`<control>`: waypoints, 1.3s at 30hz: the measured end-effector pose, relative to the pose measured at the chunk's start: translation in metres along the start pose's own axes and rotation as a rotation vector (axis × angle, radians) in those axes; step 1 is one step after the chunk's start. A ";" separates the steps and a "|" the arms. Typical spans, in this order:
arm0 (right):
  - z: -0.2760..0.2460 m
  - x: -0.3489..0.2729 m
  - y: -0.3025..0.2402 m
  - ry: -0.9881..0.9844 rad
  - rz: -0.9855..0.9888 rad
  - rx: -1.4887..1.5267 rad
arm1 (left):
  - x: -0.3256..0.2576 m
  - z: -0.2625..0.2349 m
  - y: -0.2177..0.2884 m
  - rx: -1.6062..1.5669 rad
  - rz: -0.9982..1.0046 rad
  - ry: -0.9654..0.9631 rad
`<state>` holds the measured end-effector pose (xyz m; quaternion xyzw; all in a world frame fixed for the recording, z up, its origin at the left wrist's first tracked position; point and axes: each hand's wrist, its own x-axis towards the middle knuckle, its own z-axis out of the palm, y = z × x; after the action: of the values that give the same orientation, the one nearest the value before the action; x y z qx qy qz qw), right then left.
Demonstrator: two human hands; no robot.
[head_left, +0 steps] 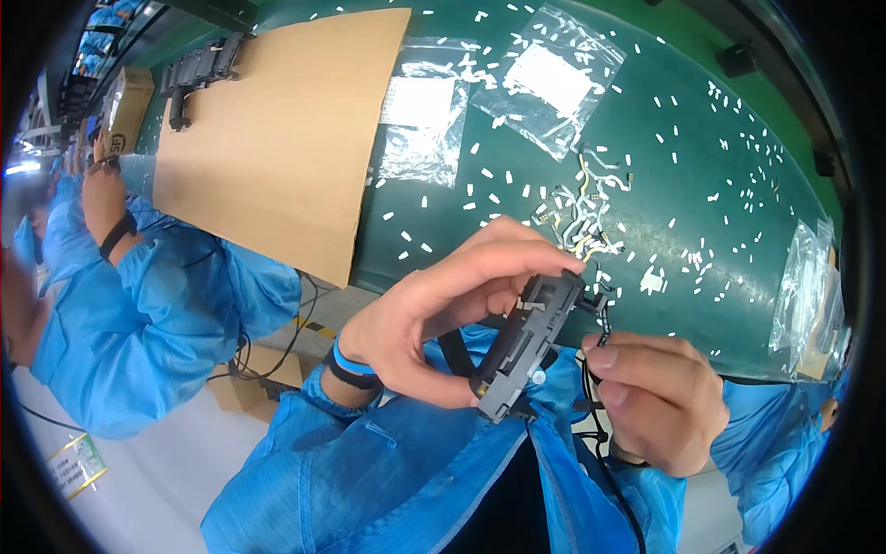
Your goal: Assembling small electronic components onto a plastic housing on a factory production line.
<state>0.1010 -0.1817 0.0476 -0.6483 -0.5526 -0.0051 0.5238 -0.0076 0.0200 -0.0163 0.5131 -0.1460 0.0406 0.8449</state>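
My left hand (415, 319) is closed around a black and grey plastic module (528, 346), gripping it between thumb and fingers. It is held tilted in front of my chest, with a small screw or round post showing on its lower side. A short black twisted wire (605, 323) comes off its upper right corner. My right hand (660, 397) pinches this wire between thumb and fingertips, just right of the module. What lies inside the pinch is hidden by the fingers. A black cord (604, 471) hangs below, near my right wrist.
Many small white pieces are scattered over the green table (517, 208). Several short wire harnesses (583, 217) lie heaped beyond my hands. Plastic bags (554, 83) lie at the back and right. A cardboard sheet (277, 138) carries black parts (208, 69); a co-worker's blue sleeve (175, 305) is at left.
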 end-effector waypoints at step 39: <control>-0.001 -0.005 0.024 0.125 0.300 0.110 | 0.008 0.032 -0.002 -0.358 -0.419 0.487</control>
<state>0.1169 -0.1822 0.0295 -0.6921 -0.4157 0.0632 0.5867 -0.0059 -0.0097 -0.0014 0.3514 0.1629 -0.0387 0.9211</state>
